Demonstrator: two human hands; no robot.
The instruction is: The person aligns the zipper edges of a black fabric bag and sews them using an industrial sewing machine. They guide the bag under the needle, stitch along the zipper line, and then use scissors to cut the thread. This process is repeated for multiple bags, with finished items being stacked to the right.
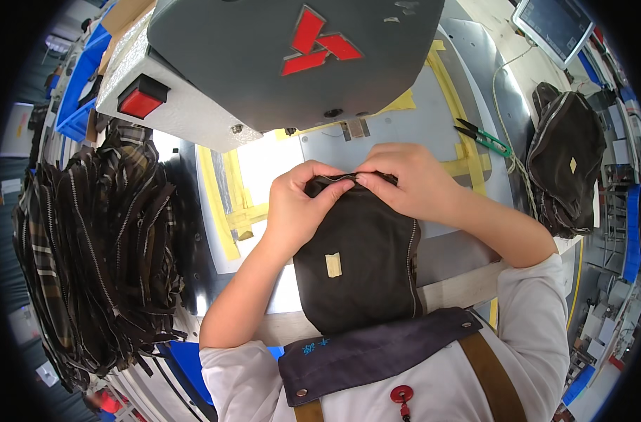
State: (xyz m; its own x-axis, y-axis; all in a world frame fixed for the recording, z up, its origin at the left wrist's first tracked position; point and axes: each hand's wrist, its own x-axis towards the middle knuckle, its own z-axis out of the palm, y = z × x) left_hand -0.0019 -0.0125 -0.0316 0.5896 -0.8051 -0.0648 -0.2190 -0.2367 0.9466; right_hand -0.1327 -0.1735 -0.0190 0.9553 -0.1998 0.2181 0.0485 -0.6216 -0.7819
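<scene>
A dark brown fabric piece [356, 267], with a zipper along its right side and a beige tape patch, lies in front of me under a sewing machine head [292, 63]. My left hand [306, 204] pinches its top edge between thumb and fingers. Just right of it, nearly touching, my right hand [398, 183] pinches the same folded edge, thumb on top. Beneath is a metal work plate [447, 119] marked with yellow tape. Green-handled snips [495, 144] lie to the right, beside a cord.
Piles of zippered plaid and dark pieces [88, 260] stand at the left, stacked dark pieces [567, 155] at the right. A white housing with red switch [140, 98], blue bins [74, 112] and a screen [553, 24] surround the top. My apron [377, 348] borders the front edge.
</scene>
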